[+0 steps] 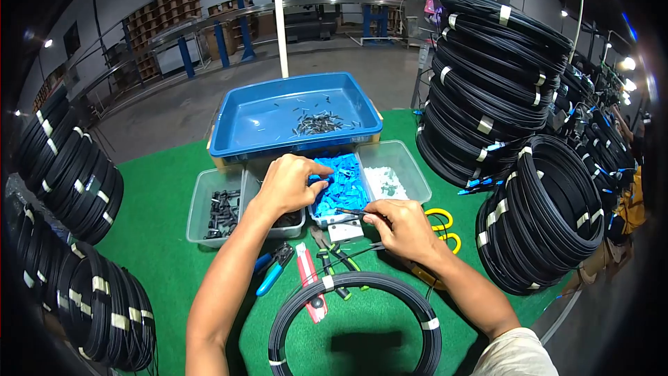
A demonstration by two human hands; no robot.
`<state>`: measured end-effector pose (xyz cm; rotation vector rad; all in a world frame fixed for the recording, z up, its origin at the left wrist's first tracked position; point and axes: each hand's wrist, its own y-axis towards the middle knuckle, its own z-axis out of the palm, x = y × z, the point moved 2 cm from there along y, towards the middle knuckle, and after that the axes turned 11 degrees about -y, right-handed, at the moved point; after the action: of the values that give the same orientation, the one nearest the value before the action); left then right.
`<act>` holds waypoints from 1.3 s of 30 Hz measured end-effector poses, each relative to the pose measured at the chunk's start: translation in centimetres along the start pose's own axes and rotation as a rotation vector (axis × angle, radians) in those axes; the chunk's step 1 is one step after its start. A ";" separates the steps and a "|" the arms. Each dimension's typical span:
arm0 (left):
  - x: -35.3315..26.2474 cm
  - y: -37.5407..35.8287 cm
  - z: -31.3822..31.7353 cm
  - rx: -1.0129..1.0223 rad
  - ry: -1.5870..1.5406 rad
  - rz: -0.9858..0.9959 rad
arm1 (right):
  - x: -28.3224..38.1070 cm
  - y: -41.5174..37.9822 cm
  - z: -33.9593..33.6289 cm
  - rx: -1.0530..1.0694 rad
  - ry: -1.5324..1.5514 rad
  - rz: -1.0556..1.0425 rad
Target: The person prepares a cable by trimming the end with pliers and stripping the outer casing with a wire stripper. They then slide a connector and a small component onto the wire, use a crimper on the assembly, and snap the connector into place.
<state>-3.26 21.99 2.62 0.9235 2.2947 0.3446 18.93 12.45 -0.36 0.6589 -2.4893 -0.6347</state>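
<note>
My left hand [289, 184] reaches over a bin of small blue plastic connector parts [342, 184]. Its index finger and thumb are a little apart at the edge of the pile; the other fingers are curled. In a pinch, my right hand [400, 226] holds the end of a thin black cable [351, 212] just in front of that bin. A coil of black cable [355, 280], bound with white tape, lies on the green mat below my hands. Whether my left fingertips touch a blue part is hard to see.
Pliers [323, 247], a red cutter [306, 271], a blue-handled stripper [275, 268] and yellow scissors [445, 226] lie nearby. Bins of black parts [224, 212] and white parts [386, 182] flank the blue ones. Behind stands a blue tray [243, 122]. Cable coils [487, 90] are stacked both sides.
</note>
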 end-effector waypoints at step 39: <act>-4.5 -10.0 -0.4 -0.048 -1.161 -0.302 | 2.2 -1.6 -2.8 -0.098 0.088 -0.196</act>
<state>-6.38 11.66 0.50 0.5000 1.2896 -0.2364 19.32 9.15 1.61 0.8814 -2.3146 -0.7764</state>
